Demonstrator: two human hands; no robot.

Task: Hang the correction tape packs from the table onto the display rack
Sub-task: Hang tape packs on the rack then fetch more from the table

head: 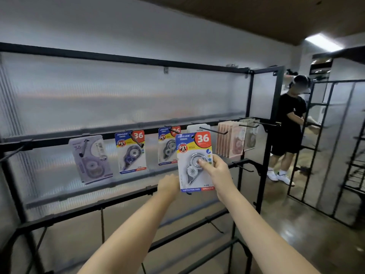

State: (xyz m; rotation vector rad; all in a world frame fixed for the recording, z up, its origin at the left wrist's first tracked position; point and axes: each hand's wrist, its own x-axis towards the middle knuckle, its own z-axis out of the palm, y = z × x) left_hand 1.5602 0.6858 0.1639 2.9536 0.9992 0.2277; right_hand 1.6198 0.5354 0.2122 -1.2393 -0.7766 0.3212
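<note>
While both bare forearms reach forward toward the black metal display rack (126,58), the right hand (217,171) grips a blue, yellow and red carded correction tape pack (194,162), with its thumb pressed on the clear blister at the front and its fingers wrapped behind the card's right edge. This pack is held upright in front of the rack's middle rail, overlapping a hanging blue and red pack (167,145) just behind it, and its punched hole near the top left sits close to that hook; whether the hook has entered the hole cannot be told. The left hand (167,185) is at the lower left corner of the held pack, its fingers hidden behind the card, so whether it grasps the card or merely touches it cannot be told. Further left on the same rail hang another blue and red pack (131,152) and a pale lilac pack (90,159), each on its own black hook. To the right, a white card (194,128) hangs behind a bare hook, beside a row of pale pink packs (230,141) hung together. Frosted ribbed panels (118,91) back the rack. At the far right a person in a black shirt and shorts (290,125) stands at another black rack (335,135) on the glossy floor.
</note>
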